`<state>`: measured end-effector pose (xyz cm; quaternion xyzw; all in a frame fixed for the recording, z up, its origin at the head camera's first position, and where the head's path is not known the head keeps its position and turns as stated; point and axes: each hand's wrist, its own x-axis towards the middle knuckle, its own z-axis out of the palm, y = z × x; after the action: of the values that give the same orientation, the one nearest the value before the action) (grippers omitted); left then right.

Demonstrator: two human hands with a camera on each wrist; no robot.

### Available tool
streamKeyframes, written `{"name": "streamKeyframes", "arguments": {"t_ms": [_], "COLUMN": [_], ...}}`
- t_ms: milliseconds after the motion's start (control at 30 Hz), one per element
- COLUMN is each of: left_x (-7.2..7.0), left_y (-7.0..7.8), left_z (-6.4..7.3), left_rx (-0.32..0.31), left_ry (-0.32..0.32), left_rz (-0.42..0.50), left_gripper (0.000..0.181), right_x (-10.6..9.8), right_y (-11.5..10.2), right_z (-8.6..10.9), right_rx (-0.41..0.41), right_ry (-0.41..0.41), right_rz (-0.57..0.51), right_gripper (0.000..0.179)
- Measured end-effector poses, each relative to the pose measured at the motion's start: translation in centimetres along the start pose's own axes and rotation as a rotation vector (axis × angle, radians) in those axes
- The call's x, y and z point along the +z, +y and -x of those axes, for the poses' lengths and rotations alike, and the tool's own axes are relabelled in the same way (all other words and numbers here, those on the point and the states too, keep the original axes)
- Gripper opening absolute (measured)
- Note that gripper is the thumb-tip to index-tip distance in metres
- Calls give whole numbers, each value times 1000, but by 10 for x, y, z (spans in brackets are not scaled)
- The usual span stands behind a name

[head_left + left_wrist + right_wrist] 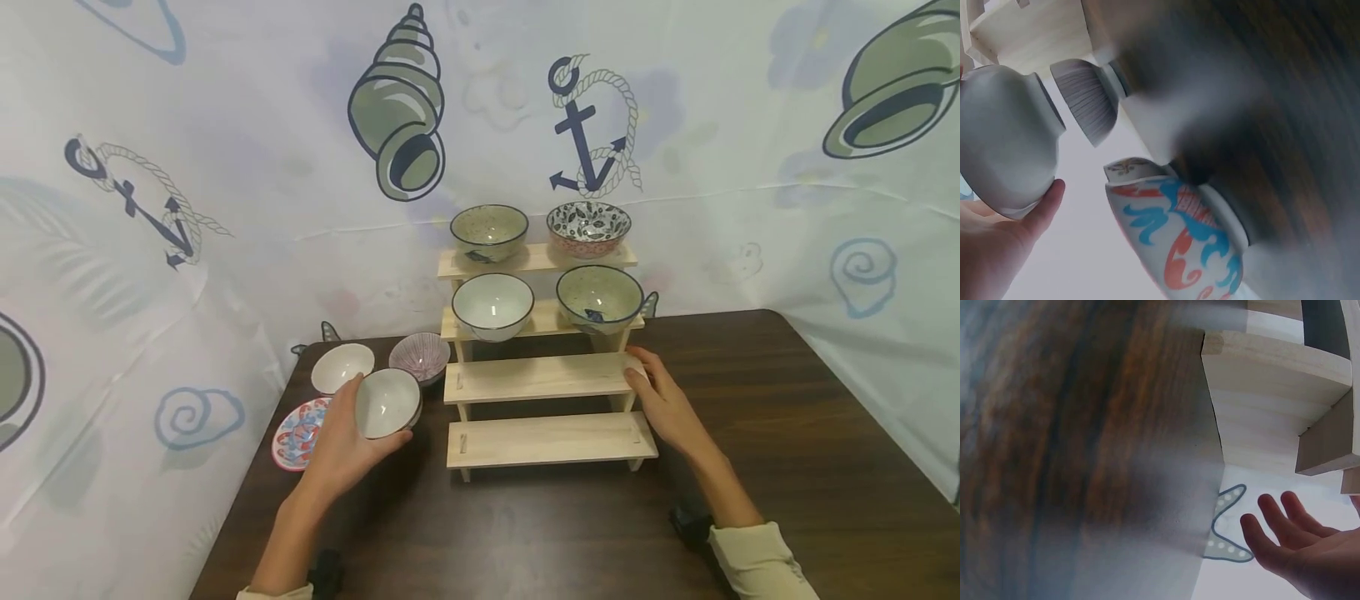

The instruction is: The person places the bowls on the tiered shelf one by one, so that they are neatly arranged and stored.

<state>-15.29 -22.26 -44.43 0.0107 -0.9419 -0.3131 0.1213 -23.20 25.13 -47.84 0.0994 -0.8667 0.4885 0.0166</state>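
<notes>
Held in my left hand [345, 446] is a small white bowl [388, 403] with a dark rim, tilted so its inside shows in the head view. The left wrist view shows its pale outside [1007, 134], thumb along its lower side. It is raised beside a purple-striped bowl [420, 357], a white bowl [342, 368] and a red-and-blue patterned bowl [298, 433]. My right hand [663, 404] touches the right end of a shelf on the wooden tiered stand [536, 377]. In the right wrist view several of its fingers [1291, 531] extend loosely beside the stand.
On the stand's upper tiers sit a speckled green bowl [489, 233], a black-and-red patterned bowl [588, 229], a white bowl [492, 307] and another green bowl [599, 298]. The stand is on a dark wooden table [562, 533]. A printed cloth [510, 108] hangs behind.
</notes>
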Motion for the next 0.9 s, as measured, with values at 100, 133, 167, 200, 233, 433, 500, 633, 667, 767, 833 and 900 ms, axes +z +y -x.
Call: {"name": "streamKeyframes", "arguments": {"t_ms": [100, 133, 167, 200, 233, 433, 500, 633, 667, 767, 833, 900], "left_x": [-2, -3, -5, -6, -7, -17, -20, -27, -28, -34, -36, -38], "left_y": [1, 2, 2, 3, 3, 5, 5, 5, 5, 5, 6, 7], "left_z": [0, 0, -1, -1, -1, 0, 1, 2, 1, 0, -1, -2], "left_rx": [17, 23, 30, 36, 43, 64, 48, 9, 7, 9, 21, 41], "left_ry": [14, 16, 18, 20, 20, 17, 10, -14, -15, -21, -19, -17], "left_rz": [-5, -7, -9, -10, -9, 12, 17, 23, 18, -6, -13, -26], "left_gripper": [111, 111, 111, 111, 111, 111, 111, 113, 113, 115, 115, 115], "right_x": [-2, -2, -2, -2, -2, -2, -2, -2, -2, -2, -2, -2], "right_y": [0, -1, -1, 0, 0, 2, 2, 0, -1, -2, -2, -2], "right_z": [0, 0, 0, 0, 0, -1, -1, -1, -1, -1, -1, 0], "right_rx": [7, 9, 10, 11, 9, 5, 6, 8, 11, 8, 6, 2], "right_ry": [-8, -10, -11, -13, -13, -11, -11, -13, -12, -10, -8, -8], "right_rz": [7, 7, 10, 14, 15, 23, 22, 20, 22, 25, 26, 26], "right_gripper": [57, 57, 57, 57, 57, 57, 57, 57, 57, 58, 58, 57]}}
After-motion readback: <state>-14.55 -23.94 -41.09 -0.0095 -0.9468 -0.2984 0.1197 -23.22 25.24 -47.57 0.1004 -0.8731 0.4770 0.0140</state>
